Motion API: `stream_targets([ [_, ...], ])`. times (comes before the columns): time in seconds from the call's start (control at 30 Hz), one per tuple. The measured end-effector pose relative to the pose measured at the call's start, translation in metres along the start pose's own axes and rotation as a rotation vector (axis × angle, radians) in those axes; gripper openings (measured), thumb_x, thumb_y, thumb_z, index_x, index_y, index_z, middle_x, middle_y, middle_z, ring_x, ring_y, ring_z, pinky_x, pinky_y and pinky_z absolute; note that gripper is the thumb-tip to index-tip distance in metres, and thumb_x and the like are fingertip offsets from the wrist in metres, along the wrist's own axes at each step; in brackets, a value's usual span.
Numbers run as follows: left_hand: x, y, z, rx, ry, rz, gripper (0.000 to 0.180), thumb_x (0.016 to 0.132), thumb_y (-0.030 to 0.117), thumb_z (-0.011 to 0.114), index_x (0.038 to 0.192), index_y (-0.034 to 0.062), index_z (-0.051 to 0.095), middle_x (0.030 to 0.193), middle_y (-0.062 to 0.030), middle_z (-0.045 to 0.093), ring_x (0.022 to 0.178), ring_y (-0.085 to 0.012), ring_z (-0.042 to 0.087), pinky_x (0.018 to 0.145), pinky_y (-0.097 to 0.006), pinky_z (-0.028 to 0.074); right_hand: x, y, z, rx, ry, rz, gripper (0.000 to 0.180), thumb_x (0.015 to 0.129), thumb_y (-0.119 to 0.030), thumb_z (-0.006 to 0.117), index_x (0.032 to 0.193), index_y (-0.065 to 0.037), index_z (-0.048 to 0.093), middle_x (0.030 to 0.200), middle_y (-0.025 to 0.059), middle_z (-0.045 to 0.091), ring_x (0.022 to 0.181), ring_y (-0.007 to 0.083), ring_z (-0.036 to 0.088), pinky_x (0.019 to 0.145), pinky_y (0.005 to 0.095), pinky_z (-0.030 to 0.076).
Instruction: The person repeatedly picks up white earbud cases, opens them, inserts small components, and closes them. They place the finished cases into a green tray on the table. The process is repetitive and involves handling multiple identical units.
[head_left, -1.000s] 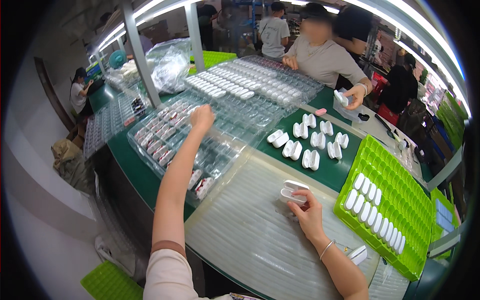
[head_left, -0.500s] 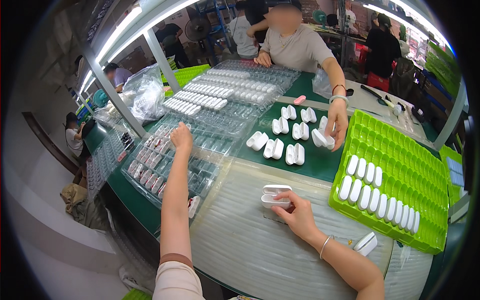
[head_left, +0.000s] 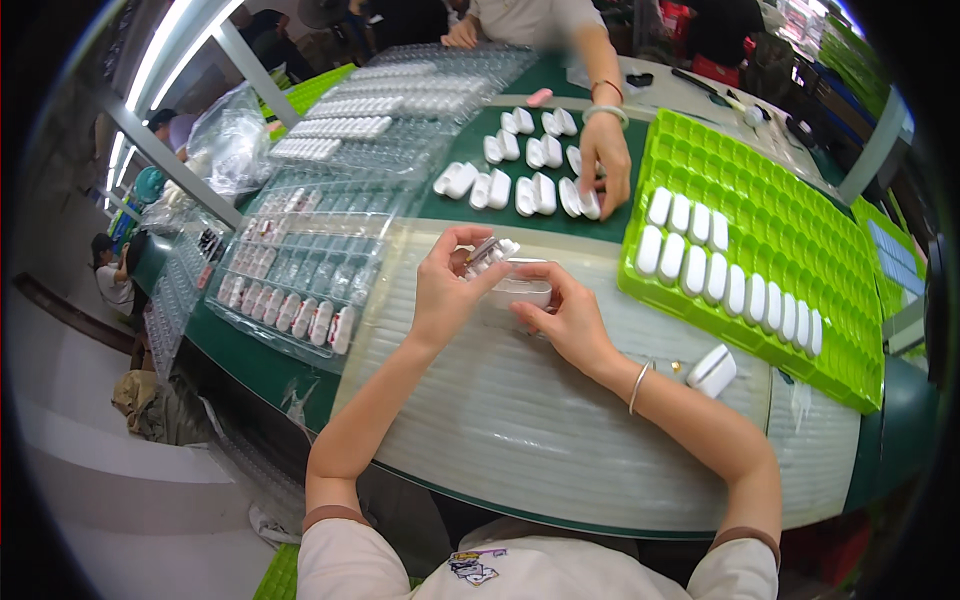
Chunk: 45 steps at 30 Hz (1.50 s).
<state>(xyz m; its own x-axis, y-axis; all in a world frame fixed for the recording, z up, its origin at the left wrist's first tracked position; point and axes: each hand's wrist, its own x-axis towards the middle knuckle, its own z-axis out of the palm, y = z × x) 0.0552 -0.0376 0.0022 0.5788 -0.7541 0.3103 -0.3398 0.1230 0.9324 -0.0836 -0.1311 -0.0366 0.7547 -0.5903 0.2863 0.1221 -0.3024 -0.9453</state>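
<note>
Head view: left hand (head_left: 447, 290) pinches small insert (head_left: 484, 251) above white case (head_left: 520, 291); right hand (head_left: 566, 318) grips case.

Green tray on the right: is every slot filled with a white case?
No, the green tray holds white cases only along its near side; the slots beyond are bare.

You are at a green table (head_left: 905, 440) with a see-through ribbed sheet (head_left: 520, 420) spread over the part near you. On the sheet sits one small white case (head_left: 711, 370) by itself, and to your right lies a bright green tray (head_left: 800, 200) with rows of white cases (head_left: 730, 285) in its pockets. To your left lies a clear plastic tray (head_left: 300, 260) with small parts in its cells, and farther back more white cases (head_left: 520, 185) stand in a group on the bare green top.
</note>
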Motion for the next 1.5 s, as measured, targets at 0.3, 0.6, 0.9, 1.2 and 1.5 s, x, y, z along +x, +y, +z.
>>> stream_targets([
  [0.3, -0.032, 0.011, 0.016, -0.298, -0.136, -0.197, 0.043, 0.073, 0.006, 0.073, 0.107, 0.0011, 0.047, 0.102, -0.0098, 0.059, 0.084, -0.0125, 0.06, 0.071, -0.026, 0.05, -0.034, -0.01, -0.019, -0.057, -0.036, 0.046, 0.039, 0.073, -0.014, 0.072, 0.107, -0.005, 0.056, 0.08, 0.0105, 0.066, 0.055, 0.0163, 0.055, 0.055, 0.0284, 0.045],
  [0.6, -0.034, 0.017, 0.001, -0.428, -0.222, -0.315, 0.039, 0.075, -0.002, 0.067, 0.109, 0.0045, 0.049, 0.104, -0.009, 0.061, 0.093, -0.0132, 0.058, 0.077, -0.026, 0.048, -0.035, -0.014, -0.016, -0.071, -0.112, 0.049, 0.042, 0.073, -0.015, 0.073, 0.109, -0.005, 0.056, 0.086, 0.0134, 0.066, 0.065, 0.0218, 0.063, 0.063, 0.0305, 0.049],
  [0.9, -0.03, -0.001, -0.002, -0.269, -0.297, 0.211, 0.03, 0.073, -0.017, 0.05, 0.093, 0.0023, 0.06, 0.113, -0.013, 0.057, 0.103, -0.0185, 0.056, 0.084, -0.031, 0.049, -0.033, -0.022, -0.023, 0.02, -0.243, 0.147, 0.04, 0.075, -0.012, 0.073, 0.109, -0.002, 0.057, 0.092, 0.0085, 0.065, 0.076, 0.0116, 0.061, 0.068, 0.0248, 0.051],
  [1.2, -0.028, 0.004, -0.007, -0.267, -0.373, 0.036, 0.025, 0.074, -0.007, 0.058, 0.098, 0.0005, 0.063, 0.112, -0.0124, 0.058, 0.102, -0.019, 0.057, 0.088, -0.032, 0.047, -0.034, -0.021, -0.023, 0.073, -0.237, 0.157, 0.039, 0.074, -0.016, 0.073, 0.107, -0.001, 0.06, 0.091, 0.0105, 0.068, 0.077, 0.0146, 0.065, 0.071, 0.0275, 0.052],
  [1.5, -0.029, 0.01, 0.0, -0.047, -0.256, 0.0, 0.024, 0.074, 0.003, 0.069, 0.097, 0.0031, 0.064, 0.104, -0.0078, 0.063, 0.092, -0.0156, 0.06, 0.084, -0.028, 0.047, -0.034, -0.022, -0.023, -0.055, -0.177, 0.095, 0.04, 0.073, -0.016, 0.074, 0.108, -0.003, 0.059, 0.085, 0.0123, 0.068, 0.071, 0.0158, 0.065, 0.066, 0.0281, 0.051],
])
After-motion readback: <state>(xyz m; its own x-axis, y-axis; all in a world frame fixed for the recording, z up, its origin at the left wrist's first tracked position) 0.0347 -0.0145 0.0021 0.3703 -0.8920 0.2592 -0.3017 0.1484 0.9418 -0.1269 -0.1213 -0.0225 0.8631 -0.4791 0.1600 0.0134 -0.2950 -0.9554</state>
